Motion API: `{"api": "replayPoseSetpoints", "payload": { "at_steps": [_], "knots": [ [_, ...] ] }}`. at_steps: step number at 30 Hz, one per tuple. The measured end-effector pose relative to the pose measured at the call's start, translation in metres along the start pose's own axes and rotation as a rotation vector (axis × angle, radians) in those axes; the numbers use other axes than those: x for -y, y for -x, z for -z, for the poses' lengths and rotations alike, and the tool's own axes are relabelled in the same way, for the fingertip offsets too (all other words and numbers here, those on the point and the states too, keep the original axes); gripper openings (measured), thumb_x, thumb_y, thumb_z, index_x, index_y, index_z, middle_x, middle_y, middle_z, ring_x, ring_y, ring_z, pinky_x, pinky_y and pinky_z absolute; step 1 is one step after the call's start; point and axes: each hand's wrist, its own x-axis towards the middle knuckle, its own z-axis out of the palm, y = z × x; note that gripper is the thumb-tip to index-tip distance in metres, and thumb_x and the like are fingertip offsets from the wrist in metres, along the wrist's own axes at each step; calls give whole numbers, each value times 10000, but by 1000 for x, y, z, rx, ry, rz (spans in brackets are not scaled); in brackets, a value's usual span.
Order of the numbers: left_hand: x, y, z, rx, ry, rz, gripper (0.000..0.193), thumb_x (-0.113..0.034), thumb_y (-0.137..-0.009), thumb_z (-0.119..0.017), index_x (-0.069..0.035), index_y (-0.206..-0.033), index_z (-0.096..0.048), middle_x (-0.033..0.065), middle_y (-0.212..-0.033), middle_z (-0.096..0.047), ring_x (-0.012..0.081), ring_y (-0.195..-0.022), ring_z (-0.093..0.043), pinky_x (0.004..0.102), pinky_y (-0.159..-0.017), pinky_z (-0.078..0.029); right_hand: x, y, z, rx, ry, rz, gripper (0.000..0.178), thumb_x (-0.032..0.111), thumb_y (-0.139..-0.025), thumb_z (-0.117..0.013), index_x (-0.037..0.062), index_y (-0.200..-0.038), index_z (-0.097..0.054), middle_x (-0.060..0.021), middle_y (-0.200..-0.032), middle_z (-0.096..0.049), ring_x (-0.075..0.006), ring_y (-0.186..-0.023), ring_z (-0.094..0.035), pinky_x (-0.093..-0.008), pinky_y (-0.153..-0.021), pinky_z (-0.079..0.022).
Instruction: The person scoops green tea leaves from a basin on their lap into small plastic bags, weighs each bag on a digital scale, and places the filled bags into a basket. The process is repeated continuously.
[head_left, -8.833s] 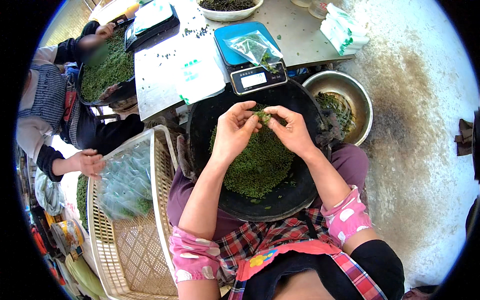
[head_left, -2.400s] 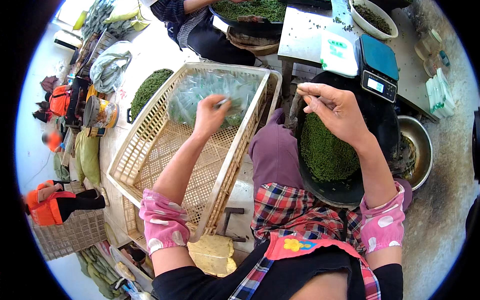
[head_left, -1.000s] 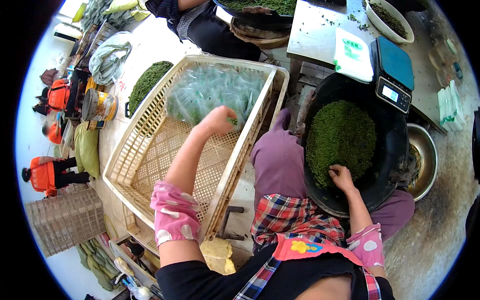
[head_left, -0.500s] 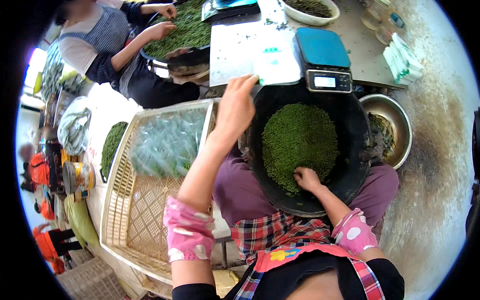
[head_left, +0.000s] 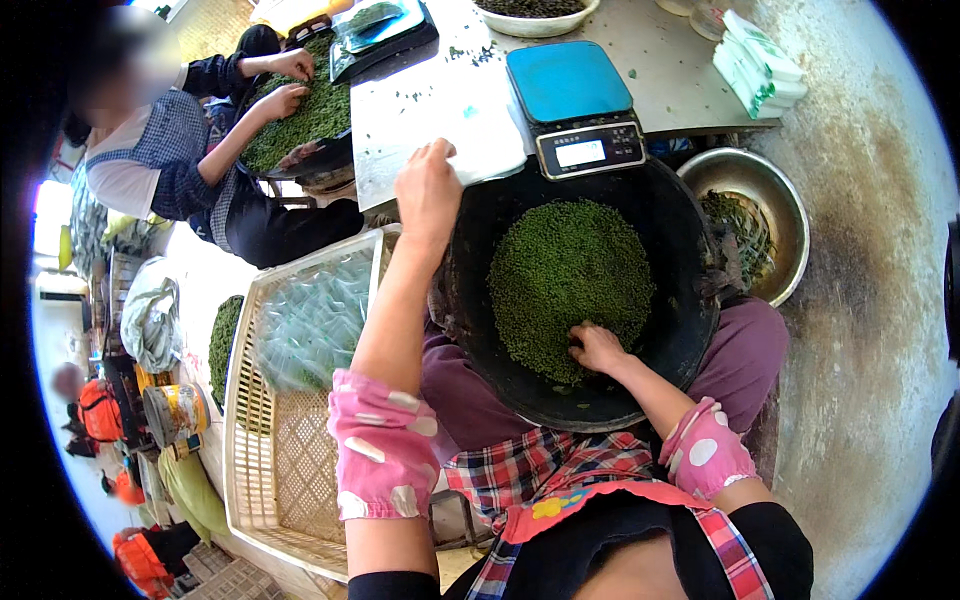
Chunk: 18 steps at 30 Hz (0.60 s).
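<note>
A black tub rests on my lap, holding a heap of small green grains. My right hand is curled at the near edge of the heap, its fingertips among the grains. Over the table's front edge, my left hand has its fingers bent together beside a stack of white and clear plastic bags. What lies between those fingers is hidden. A kitchen scale with a blue plate and lit display stands just beyond the tub.
A cream plastic crate with filled clear packets stands at left. To the right is a metal bowl holding stalks. White packets lie on the table. A co-worker handles green grains at upper left.
The view has shifted, so the table, scale and tub sit further left. My left hand stays near the bags, with its fingers more bent. My right hand remains at the heap's near edge.
</note>
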Motion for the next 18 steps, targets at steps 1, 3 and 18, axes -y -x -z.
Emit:
{"api": "replayPoseSetpoints", "payload": {
  "at_steps": [1,3,18],
  "knots": [
    [-7,0,7,-32,131,28,156,52,-775,-557,-24,-891,-629,155,-863,-671,365,-829,-638,434,-720,-517,6,2,13,-61,-30,-17,323,196,-864,-664,51,-1151,-646,-192,-1114,-614,-391,-1068,-600,-466,-922,-483],
    [-34,5,25,13,422,129,129,7,-853,-612,-7,-971,-663,110,-872,-695,233,-776,-672,329,-688,-530,8,-10,50,-185,-242,9,297,266,-904,-631,77,-1134,-641,-197,-1142,-586,-395,-1012,-626,-473,-843,-520],
    [-85,58,8,239,645,421,107,26,-880,-611,-11,-899,-513,129,-722,-623,207,-607,-635,301,-586,-494,-25,-164,93,-660,-208,-177,539,496,-854,-666,-6,-1043,-609,-127,-1098,-585,-265,-1019,-528,-454,-838,-432]
  ]
}}
